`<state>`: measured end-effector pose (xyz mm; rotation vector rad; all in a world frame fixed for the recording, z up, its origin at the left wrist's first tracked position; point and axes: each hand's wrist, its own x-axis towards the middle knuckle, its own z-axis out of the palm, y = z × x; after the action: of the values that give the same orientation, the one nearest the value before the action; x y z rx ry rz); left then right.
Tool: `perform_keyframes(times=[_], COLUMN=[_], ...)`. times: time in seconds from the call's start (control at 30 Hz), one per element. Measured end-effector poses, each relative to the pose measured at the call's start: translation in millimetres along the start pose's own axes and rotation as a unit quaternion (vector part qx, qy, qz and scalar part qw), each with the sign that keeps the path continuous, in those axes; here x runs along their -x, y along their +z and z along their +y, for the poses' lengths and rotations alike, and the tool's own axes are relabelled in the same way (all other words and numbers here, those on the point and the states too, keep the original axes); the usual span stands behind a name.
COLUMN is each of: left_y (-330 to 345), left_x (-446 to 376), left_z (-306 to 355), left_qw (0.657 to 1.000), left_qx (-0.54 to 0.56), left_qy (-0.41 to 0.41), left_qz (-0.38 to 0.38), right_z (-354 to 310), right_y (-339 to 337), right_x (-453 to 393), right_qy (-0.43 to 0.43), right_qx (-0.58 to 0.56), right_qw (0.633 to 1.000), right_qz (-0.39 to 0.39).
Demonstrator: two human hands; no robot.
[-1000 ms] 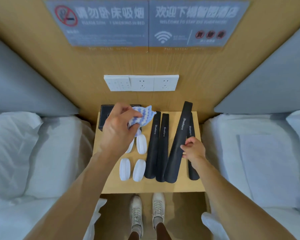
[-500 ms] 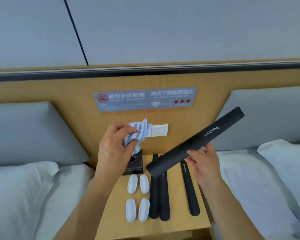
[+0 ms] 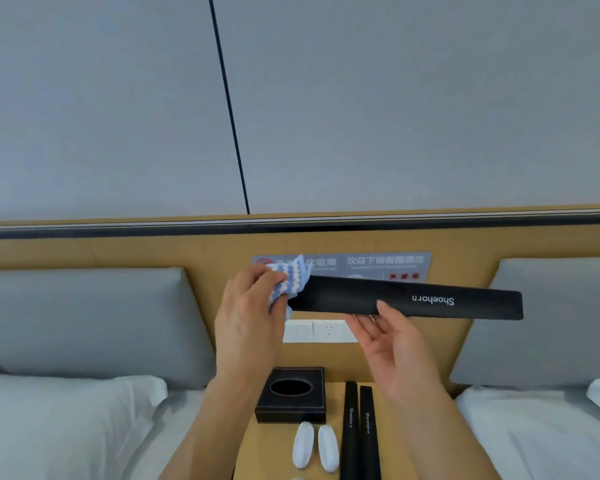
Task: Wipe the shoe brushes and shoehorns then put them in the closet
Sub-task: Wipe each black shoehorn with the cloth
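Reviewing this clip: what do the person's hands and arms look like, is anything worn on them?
Both hands, left and right, are bare: no gloves, rings, watch or wristband show. Both forearms are bare too, up to where they leave the bottom of the picture, so no sleeve is in view. No markings show on them.

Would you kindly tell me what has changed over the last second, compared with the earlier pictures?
The right hand lifted one black shoehorn off the nightstand and levelled it at chest height. The left hand brought the blue-and-white cloth onto its left end. The head tilted up. The white shoe brushes, two other shoehorns and tissue box stayed put.
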<state>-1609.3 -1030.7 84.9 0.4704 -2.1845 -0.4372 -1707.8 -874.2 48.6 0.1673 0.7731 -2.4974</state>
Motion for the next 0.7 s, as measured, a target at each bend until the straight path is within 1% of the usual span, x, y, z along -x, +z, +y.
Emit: perform_keyframes(times=[0.07, 0.13, 0.27, 0.33, 0.47, 0.57, 0.7], left_y=[0, -1, -7, -8, 2, 12, 19], left_x=[-6, -11, -24, -32, -40, -43, -46], left_z=[-2, -5, -9, -6, 24, 47, 62], left_qw=[0.999, 0.999, 0.996, 0.995, 0.996, 0.994, 0.99], left_qx=[-0.035, -0.047, -0.06, -0.063, -0.075, -0.08, -0.06], left_qy=[0.004, -0.007, -0.061, -0.079, -0.037, -0.012, 0.042], left_qz=[0.011, 0.023, 0.031, 0.018, -0.031, -0.08, -0.121], right_z=[5, 8, 16, 22, 32, 35, 26], right_y=[10, 19, 34, 39, 55, 64, 55], right_x=[2, 3, 1, 0, -4, -8, -15], right_qy=[-0.004, -0.012, -0.021, -0.02, -0.003, 0.002, -0.004], right_qx=[0.001, 0.011, 0.025, 0.029, 0.04, 0.076, 0.068], right_qw=[1.0, 0.999, 0.998, 0.998, 0.997, 0.993, 0.994], right_qz=[-0.026, -0.044, -0.047, -0.046, -0.069, -0.086, -0.085])
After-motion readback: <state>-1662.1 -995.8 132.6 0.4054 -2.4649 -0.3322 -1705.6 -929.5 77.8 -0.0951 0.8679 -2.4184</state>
